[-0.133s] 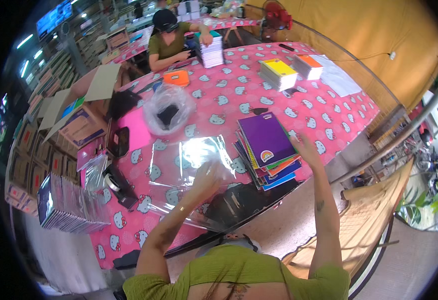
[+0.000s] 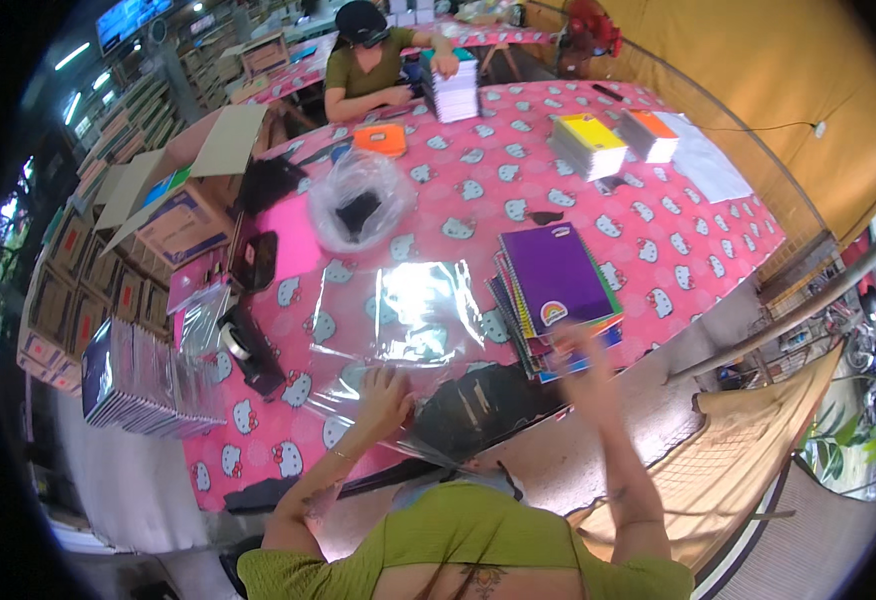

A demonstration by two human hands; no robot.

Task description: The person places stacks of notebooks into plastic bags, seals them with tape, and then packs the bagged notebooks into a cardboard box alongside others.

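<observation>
Pink tablecloth (image 2: pixel 473 178): purple notebook (image 2: pixel 555 268) ahead of hands (image 2: pixel 385 400) (image 2: pixel 586 362).

At the left hand (image 2: pixel 383 398), a sheet (image 2: pixel 388 315) of thin, clear plastic, very glossy, throws back a white glare. Farther past that hand, a bag (image 2: pixel 324 205) is cloudy, crinkled plastic. To the hand's left, a dispenser (image 2: pixel 261 368) looks like hard, dark plastic with a slight shine; farther left, a stack (image 2: pixel 143 385) gleams in clear film. Beyond these, a box (image 2: pixel 223 140) is matt brown cardboard. By the blurred right hand (image 2: pixel 583 360), the notebooks (image 2: pixel 558 270) have smooth covers. Beneath sheet and notebooks, the tablecloth (image 2: pixel 448 198) looks smooth, with a soft sheen.
</observation>
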